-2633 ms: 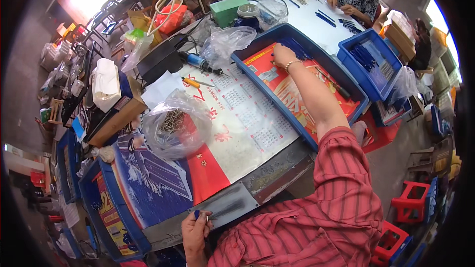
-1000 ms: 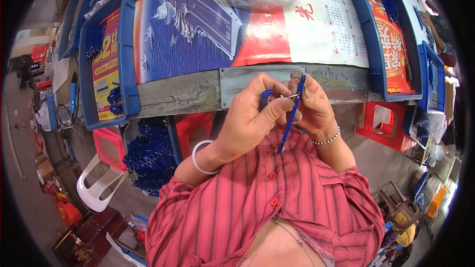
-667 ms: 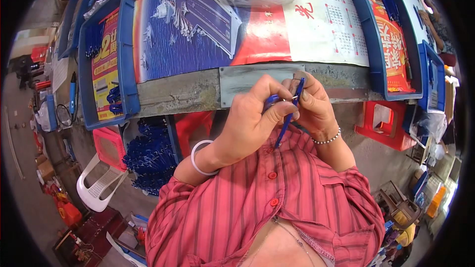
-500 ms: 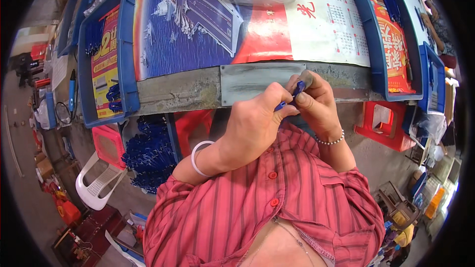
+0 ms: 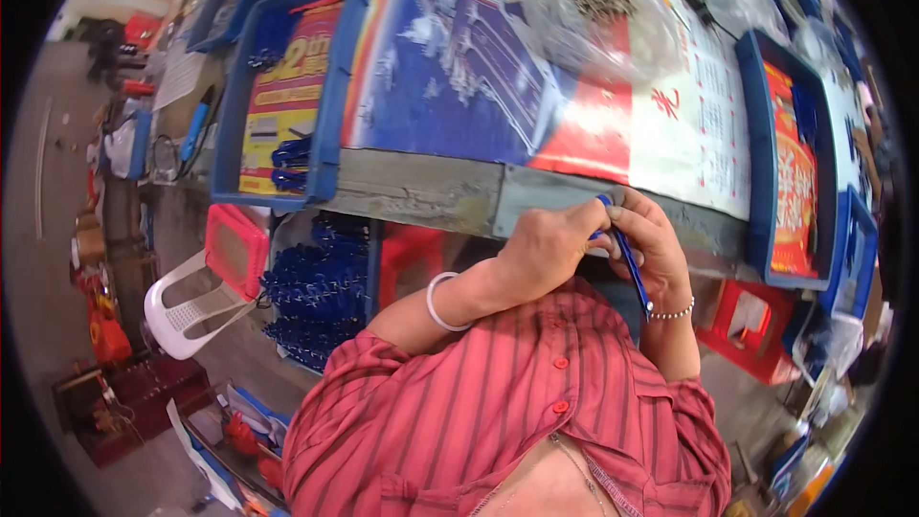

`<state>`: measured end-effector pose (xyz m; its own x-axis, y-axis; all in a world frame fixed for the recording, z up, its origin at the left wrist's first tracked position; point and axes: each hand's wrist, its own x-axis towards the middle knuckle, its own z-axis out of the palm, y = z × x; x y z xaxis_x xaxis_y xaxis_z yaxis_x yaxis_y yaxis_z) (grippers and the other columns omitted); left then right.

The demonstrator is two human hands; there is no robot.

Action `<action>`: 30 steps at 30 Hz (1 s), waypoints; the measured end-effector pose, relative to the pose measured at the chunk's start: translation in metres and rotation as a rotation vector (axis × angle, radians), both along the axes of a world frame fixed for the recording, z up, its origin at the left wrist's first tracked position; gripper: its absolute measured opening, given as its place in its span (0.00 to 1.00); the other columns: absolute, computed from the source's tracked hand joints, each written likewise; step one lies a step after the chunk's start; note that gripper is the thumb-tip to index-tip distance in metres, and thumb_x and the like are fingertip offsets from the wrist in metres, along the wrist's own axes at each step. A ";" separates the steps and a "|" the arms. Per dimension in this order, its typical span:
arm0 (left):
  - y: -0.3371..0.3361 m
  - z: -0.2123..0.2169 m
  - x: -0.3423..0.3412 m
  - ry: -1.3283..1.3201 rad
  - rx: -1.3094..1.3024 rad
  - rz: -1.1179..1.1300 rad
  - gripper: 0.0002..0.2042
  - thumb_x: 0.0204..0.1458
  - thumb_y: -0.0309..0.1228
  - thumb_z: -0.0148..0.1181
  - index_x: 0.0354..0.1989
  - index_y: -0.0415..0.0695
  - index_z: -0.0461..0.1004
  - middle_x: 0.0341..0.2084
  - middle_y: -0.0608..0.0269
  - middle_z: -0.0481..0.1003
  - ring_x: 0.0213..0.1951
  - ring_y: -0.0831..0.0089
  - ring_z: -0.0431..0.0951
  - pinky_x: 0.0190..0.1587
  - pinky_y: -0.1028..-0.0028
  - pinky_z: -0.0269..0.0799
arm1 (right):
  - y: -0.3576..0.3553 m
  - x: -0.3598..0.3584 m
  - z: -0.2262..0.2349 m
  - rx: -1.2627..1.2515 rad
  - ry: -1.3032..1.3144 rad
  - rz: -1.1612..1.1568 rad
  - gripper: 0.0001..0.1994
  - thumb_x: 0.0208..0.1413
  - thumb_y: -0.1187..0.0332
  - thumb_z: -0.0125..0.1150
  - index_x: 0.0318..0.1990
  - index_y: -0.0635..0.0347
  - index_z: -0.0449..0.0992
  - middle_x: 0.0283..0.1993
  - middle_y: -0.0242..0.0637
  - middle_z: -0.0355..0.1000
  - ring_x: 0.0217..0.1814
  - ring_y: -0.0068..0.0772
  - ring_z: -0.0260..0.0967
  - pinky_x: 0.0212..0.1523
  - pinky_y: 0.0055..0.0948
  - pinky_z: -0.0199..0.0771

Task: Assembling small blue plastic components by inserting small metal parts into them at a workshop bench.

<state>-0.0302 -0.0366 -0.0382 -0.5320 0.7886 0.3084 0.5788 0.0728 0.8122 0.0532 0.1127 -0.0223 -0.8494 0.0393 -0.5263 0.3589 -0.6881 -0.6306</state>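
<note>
Both my hands meet just below the table's front edge point(image 5: 450, 196), above my lap. A thin blue pen-like part point(image 5: 627, 258) runs between them. My left hand point(image 5: 546, 249), with a white bangle at its wrist, pinches the part's upper end. My right hand point(image 5: 651, 249), with a beaded bracelet, cradles the part from the right, fingers curled around it. The part's lower end points down toward my red striped shirt.
On the table lie printed posters, a clear bag of small metal parts point(image 5: 598, 14), and blue trays left point(image 5: 282, 96) and right point(image 5: 785, 153). A blue crate of blue parts point(image 5: 321, 292) sits under the table, with a white plastic chair point(image 5: 191, 311) and red stools point(image 5: 756, 325).
Earlier my right arm reached far into a blue tray; since then both hands came together over my lap and keep working the blue part, its angle shifting. My view has turned left.
</note>
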 end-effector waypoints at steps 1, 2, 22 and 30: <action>-0.001 -0.003 -0.003 0.045 0.060 -0.005 0.07 0.53 0.26 0.58 0.35 0.40 0.66 0.20 0.59 0.74 0.24 0.68 0.77 0.24 0.73 0.67 | -0.005 -0.003 0.002 0.011 0.047 -0.077 0.05 0.57 0.71 0.55 0.36 0.63 0.68 0.18 0.31 0.67 0.09 0.13 0.54 0.08 0.12 0.52; -0.004 0.000 -0.004 0.059 0.064 0.003 0.07 0.53 0.26 0.58 0.35 0.40 0.66 0.20 0.59 0.74 0.24 0.68 0.77 0.24 0.73 0.67 | -0.009 -0.001 0.003 0.021 0.085 -0.161 0.07 0.57 0.70 0.55 0.39 0.64 0.69 0.20 0.32 0.69 0.09 0.13 0.54 0.06 0.11 0.51; -0.016 0.009 -0.023 0.146 0.261 -0.235 0.10 0.43 0.20 0.60 0.34 0.40 0.69 0.18 0.61 0.70 0.18 0.64 0.73 0.20 0.72 0.67 | -0.025 0.010 0.013 0.932 0.167 0.038 0.13 0.60 0.67 0.51 0.25 0.66 0.69 0.15 0.37 0.65 0.16 0.21 0.62 0.16 0.26 0.58; -0.009 0.005 -0.019 0.099 0.289 -0.312 0.12 0.40 0.18 0.61 0.34 0.40 0.68 0.18 0.61 0.72 0.20 0.64 0.75 0.21 0.70 0.69 | -0.031 -0.005 0.018 0.321 0.131 -0.129 0.25 0.59 0.52 0.50 0.49 0.71 0.65 0.22 0.32 0.65 0.15 0.15 0.56 0.16 0.14 0.53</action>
<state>-0.0488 -0.0454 -0.0336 -0.2386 0.7807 0.5775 0.6131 -0.3401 0.7131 0.0486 0.0819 -0.0046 -0.8862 0.2956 -0.3568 0.1841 -0.4821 -0.8566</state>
